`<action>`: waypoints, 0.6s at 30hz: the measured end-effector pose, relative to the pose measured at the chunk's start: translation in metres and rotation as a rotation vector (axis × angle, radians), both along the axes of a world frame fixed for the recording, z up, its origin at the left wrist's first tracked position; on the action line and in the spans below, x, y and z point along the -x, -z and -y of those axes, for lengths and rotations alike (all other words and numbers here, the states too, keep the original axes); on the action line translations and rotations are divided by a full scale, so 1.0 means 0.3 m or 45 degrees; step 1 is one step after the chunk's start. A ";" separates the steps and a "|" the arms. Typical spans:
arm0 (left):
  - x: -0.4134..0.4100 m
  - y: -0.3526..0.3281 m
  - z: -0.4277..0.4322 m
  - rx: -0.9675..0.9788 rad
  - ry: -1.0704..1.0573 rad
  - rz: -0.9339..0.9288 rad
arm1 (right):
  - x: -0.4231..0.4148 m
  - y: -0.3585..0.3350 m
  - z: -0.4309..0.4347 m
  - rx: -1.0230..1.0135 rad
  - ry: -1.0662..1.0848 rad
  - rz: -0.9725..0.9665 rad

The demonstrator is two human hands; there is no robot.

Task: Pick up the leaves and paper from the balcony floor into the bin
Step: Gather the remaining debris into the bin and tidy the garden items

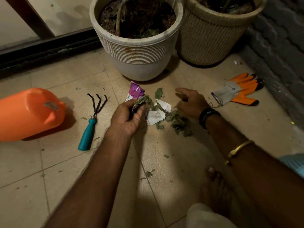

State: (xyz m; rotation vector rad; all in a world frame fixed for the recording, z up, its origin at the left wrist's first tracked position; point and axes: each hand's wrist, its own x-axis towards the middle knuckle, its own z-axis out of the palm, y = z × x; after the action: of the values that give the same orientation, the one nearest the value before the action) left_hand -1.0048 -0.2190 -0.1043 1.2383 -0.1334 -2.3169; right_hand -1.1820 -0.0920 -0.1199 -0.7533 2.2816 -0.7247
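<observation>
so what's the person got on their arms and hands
Both hands are bare, no gloves. The left hand and its forearm wear nothing. The right hand has a black wristband and a thin gold metal bangle further up the forearm. Pale blue cloth, perhaps a sleeve, shows beside that arm.

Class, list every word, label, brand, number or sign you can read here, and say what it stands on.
Nothing here is legible.
Print on the purple foil wrapper: too blurred to read.
Blue mark on the grey and orange work glove: too small to read.
Torn grey sticker on the orange plastic jug: no readable text.
On the crumpled white paper: no writing shows.
</observation>
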 end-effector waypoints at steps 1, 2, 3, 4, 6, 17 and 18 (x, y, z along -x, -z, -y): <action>-0.007 0.005 0.003 0.000 -0.004 0.003 | 0.006 0.023 -0.016 -0.148 -0.149 -0.037; -0.012 0.009 0.004 0.000 -0.009 0.004 | 0.002 0.040 -0.029 -0.286 -0.295 -0.079; -0.015 0.012 0.005 -0.001 -0.015 0.004 | -0.009 0.057 -0.040 -0.388 -0.419 -0.134; -0.018 0.016 0.006 -0.003 -0.018 0.004 | -0.028 0.072 -0.054 -0.453 -0.510 -0.202; -0.021 0.016 0.005 -0.009 -0.018 -0.001 | -0.067 0.094 -0.088 -0.448 -0.567 -0.371; -0.029 0.045 -0.010 0.004 0.030 0.058 | -0.073 0.039 -0.085 0.116 -0.011 -0.258; -0.030 0.057 -0.011 0.015 0.052 0.104 | -0.074 0.027 -0.065 0.113 -0.042 -0.209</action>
State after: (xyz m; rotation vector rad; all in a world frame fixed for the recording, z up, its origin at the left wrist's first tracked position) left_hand -0.9957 -0.2157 -0.1214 1.3367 -0.2022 -2.2975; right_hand -1.1598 -0.0727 -0.1280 -0.9200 2.3899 -0.7780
